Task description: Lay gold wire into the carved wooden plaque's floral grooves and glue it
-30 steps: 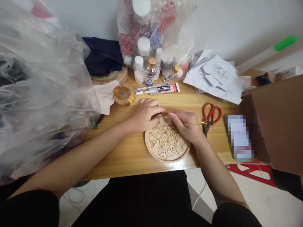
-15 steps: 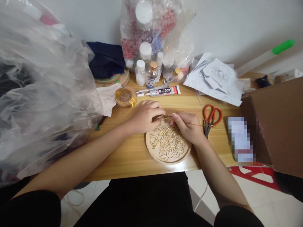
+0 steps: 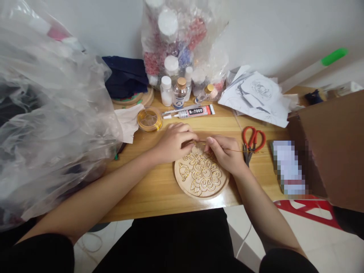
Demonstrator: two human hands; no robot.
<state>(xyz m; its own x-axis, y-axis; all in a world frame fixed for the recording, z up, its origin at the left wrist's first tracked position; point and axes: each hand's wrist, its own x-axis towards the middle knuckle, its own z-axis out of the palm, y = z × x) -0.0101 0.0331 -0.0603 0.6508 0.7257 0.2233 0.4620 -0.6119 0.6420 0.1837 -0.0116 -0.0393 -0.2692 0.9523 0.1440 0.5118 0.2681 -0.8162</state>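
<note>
A round wooden plaque (image 3: 182, 182) lies flat near the table's front edge, with gold wire outlining a large flower and leaves on it. Over its upper left rim, my left hand (image 3: 178, 142) is curled with fingers bent, pinching one end of a gold wire (image 3: 201, 142). The fingertips are partly hidden. My right hand (image 3: 224, 149) pinches the same wire between thumb and forefinger at the plaque's upper right. The wire's loose end runs out past that hand toward the red-handled scissors (image 3: 253, 141).
Behind my hands lie a spool of gold wire (image 3: 149, 119) and a B-7000 glue tube (image 3: 196, 111). Small bottles (image 3: 179, 93) stand farther back. Paper drawings (image 3: 256, 96), a phone (image 3: 288, 167) and a cardboard box (image 3: 332, 148) are on the right. Plastic bags (image 3: 57, 113) fill the left.
The view has shifted slightly, so the things at the back sit a little lower. Both hands keep nearly the same pose on the wire.
</note>
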